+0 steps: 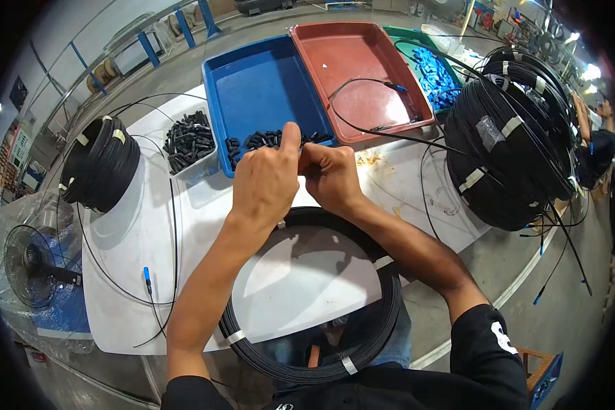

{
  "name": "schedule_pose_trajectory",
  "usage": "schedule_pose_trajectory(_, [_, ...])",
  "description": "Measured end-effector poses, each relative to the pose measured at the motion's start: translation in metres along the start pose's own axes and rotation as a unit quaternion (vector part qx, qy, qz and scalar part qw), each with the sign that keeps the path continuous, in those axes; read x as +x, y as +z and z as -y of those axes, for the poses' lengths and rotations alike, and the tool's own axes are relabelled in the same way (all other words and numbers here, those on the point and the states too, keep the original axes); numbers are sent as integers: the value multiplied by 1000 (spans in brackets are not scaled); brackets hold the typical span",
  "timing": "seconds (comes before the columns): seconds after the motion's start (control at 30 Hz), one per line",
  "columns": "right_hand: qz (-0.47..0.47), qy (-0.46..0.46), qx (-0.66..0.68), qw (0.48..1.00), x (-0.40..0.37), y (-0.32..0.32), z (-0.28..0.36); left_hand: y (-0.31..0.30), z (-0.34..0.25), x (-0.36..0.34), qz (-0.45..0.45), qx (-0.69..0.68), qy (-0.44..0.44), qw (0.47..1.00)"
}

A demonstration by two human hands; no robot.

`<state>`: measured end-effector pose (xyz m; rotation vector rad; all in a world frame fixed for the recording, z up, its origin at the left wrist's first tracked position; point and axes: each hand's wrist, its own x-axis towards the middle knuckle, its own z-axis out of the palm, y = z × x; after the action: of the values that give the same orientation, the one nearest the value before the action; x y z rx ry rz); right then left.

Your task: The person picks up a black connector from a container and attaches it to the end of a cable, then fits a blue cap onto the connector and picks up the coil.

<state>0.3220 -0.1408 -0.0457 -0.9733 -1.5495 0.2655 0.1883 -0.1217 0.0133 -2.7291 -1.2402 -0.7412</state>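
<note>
My left hand [266, 179] is closed, thumb pointing up, in front of the blue tray [260, 85]. Close beside it on the right, my right hand [331, 179] is also closed, its fingertips turned toward the left one. What either hand grips is hidden by the fingers. Below both hands, a coil of black cable [389, 294] with white tape bands lies over the table's front edge and my lap. Black connector parts [263, 140] lie in the near end of the blue tray, just behind the hands.
A red tray [348, 58] holds a looped cable. Blue parts [430, 72] fill a green tray. A white bin [190, 142] holds black parts. Cable coils stand at left [102, 164] and right [506, 150]. A blue-tipped cable [147, 280] lies front left. Another person [598, 143] is far right.
</note>
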Motion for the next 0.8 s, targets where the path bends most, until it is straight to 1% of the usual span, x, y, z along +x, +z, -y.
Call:
schedule_pose_trajectory(0.03, [1,4,-1,1000,-1,-1,-1,-3,-1,3,3,-3,-1,1000])
schedule_pose_trajectory(0.1, [-20,-71,-42,996,1,-2,-3,-7,1,9,-3,-38,-21,999])
schedule_pose_trajectory(0.13, [-19,-69,-42,997,2,-3,-4,-5,5,10,-22,-66,-28,997])
schedule_pose_trajectory(0.17, [-10,-115,-75,990,3,-4,-4,-6,9,12,-19,-66,-30,997])
schedule_pose_trajectory(0.23, [8,-209,-140,968,4,-5,-3,-11,18,16,39,-134,-83,987])
schedule_pose_trajectory(0.27, [17,-240,-175,955,3,-6,-2,-7,26,15,44,-165,-83,982])
schedule_pose_trajectory(0.3, [17,-239,-175,955,3,-5,-3,-4,31,15,45,-164,-83,982])
schedule_pose_trajectory(0.37, [-10,-325,-238,915,2,-1,-6,-1,36,17,137,-261,-198,935])
schedule_pose_trajectory(0.4, [24,-297,-238,924,1,-3,-3,-2,40,22,189,-353,-277,874])
schedule_pose_trajectory(0.43, [27,-300,-235,924,0,-3,-1,-2,43,17,185,-353,-279,874])
schedule_pose_trajectory(0.47, [64,-199,-160,965,2,-3,0,-1,47,11,150,-326,-209,910])
schedule_pose_trajectory(0.5, [97,-93,-83,987,4,-4,1,1,49,6,116,-294,-134,939])
schedule_pose_trajectory(0.53, [141,-1,-34,989,10,-10,12,3,47,-2,50,-242,-75,966])
schedule_pose_trajectory(0.57, [138,-1,-33,990,12,-11,10,4,42,-8,51,-240,-73,967])
schedule_pose_trajectory(0.63, [145,22,40,988,13,-13,5,7,33,-17,-25,-231,-56,971])
schedule_pose_trajectory(0.7, [165,-3,7,986,11,-11,4,10,31,-21,-25,-228,-65,971])
schedule_pose_trajectory(0.77, [150,-51,2,987,7,-6,0,8,29,-24,-31,-201,-50,978])
schedule_pose_trajectory(0.8, [148,-47,1,988,5,-4,1,6,29,-25,-28,-203,-48,978])
